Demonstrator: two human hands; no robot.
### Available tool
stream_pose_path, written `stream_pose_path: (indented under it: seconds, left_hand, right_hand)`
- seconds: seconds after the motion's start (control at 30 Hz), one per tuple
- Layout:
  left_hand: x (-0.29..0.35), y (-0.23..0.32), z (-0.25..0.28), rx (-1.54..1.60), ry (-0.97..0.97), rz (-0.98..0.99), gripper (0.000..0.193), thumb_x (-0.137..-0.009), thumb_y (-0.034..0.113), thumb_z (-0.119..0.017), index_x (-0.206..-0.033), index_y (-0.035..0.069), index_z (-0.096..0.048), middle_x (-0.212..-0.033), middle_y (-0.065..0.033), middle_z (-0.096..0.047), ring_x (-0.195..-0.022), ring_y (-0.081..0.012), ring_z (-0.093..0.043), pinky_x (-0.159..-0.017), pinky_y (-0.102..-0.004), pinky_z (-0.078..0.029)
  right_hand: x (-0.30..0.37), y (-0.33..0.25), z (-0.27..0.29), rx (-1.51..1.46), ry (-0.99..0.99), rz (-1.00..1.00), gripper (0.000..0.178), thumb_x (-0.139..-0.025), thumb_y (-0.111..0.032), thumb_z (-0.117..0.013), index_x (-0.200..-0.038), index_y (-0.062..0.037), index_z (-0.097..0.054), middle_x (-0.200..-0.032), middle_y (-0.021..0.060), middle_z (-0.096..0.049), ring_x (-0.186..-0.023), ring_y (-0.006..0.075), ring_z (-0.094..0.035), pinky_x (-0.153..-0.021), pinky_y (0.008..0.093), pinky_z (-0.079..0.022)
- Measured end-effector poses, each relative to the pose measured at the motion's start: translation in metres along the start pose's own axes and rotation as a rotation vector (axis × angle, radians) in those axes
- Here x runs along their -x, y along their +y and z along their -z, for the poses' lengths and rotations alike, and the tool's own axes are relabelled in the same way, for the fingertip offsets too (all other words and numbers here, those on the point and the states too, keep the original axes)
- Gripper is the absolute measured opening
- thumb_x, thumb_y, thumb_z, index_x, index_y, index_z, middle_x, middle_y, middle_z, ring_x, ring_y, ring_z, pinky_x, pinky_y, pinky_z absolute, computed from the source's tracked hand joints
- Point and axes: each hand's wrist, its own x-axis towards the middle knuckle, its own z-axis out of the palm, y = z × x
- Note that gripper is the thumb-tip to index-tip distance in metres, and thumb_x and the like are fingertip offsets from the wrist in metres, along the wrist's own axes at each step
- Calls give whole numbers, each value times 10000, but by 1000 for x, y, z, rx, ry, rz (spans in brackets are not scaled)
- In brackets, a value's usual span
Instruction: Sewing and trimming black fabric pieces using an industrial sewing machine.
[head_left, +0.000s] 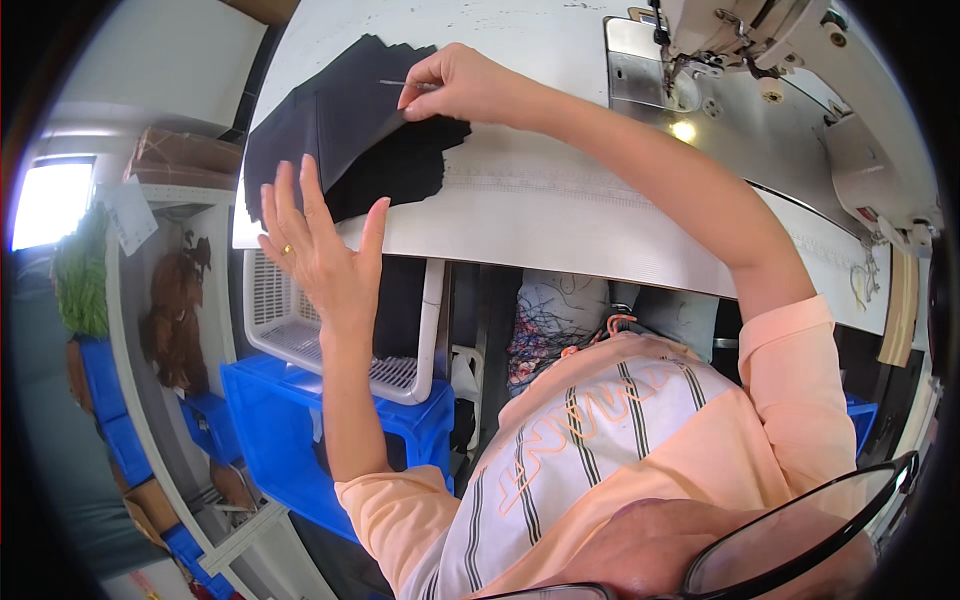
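A stack of black fabric pieces [345, 95] with jagged, staggered edges lies fanned out at the left end of the white sewing table [545, 225]. My right hand [455, 88] reaches across to it, thumb and fingers pinching the right edge of the top piece and lifting it, so that a fold shows its underside. My left hand [325, 235] is at the stack's near edge, palm down with its fingers spread and nothing held. Whether its fingertips touch the cloth I cannot tell. A ring sits on one finger.
An industrial sewing machine [800, 75] stands on the right, its metal plate [640, 85] set into the table. Below the table's left edge, a white plastic basket [430, 330] rests on a blue crate [270, 430]. Shelving [130, 290] with blue bins lines the far left.
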Motion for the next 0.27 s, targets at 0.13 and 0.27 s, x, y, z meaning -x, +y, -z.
stream_pose_path:
  seconds: [0.13,0.27]
  left_hand:
    - [10,29,6,-119,-268,-294,413,-772,150,-660,-1185,160,-658,-1348,-33,-551,-1326,-304,-411,-1098,-589,-46]
    - [27,78,-9,180,-368,-477,399,-777,97,-634,-1169,163,-666,-1259,-46,-614,-1260,-258,-498,-1109,-588,-49]
  right_hand:
    - [122,-9,33,370,128,308,180,-807,43,-601,-964,-44,-620,-871,51,-671,-733,141,-610,-604,272,-462]
    - [230,-37,65,297,129,-42,349,-733,118,-598,-1025,-72,-577,-941,76,-681,-833,213,-689,-692,319,-530]
